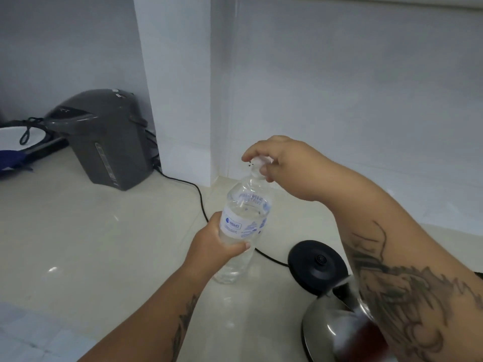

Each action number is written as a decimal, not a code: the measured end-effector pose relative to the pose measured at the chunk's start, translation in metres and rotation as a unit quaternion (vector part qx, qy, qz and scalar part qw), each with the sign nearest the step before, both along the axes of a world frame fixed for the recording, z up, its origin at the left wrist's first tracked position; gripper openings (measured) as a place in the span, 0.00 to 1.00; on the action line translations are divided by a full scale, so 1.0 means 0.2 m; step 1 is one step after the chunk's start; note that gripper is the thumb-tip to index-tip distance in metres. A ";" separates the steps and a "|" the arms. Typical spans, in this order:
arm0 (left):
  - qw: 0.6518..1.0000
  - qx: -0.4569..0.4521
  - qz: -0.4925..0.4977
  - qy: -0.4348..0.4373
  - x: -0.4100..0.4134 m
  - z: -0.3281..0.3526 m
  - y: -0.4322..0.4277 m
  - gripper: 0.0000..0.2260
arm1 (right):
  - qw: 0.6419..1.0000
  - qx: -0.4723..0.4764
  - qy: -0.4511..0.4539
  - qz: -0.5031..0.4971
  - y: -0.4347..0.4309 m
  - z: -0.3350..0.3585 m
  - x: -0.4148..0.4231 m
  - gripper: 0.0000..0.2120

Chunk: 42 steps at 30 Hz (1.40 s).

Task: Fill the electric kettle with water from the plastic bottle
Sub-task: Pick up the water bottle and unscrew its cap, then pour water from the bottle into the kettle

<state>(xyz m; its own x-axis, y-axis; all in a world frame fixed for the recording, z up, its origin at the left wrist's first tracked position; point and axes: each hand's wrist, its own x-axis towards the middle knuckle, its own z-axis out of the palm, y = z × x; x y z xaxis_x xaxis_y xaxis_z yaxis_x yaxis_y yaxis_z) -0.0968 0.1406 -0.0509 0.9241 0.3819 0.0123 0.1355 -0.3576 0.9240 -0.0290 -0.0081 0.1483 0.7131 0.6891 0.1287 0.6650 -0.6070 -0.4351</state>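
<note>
A clear plastic water bottle (245,212) with a white label stands tilted on the pale countertop (104,244), mostly full. My left hand (214,249) grips its lower body. My right hand (277,163) pinches the white cap (258,162) at the bottle's top. The stainless steel electric kettle (334,325) sits at the lower right, partly hidden under my right forearm. Its round black base (316,265) lies just behind it, apart from the kettle.
A grey electric thermo pot (104,139) stands at the back left by a white wall column (177,87). A black cord (201,202) runs across the counter to the black base. A white plate (15,137) and blue cloth (11,159) lie at the far left.
</note>
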 end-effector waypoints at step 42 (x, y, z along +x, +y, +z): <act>0.688 0.688 -0.136 -0.186 -0.19 0.47 -0.36 0.24 | 0.941 0.182 -0.026 -0.283 -1.49 -0.43 -0.55 0.20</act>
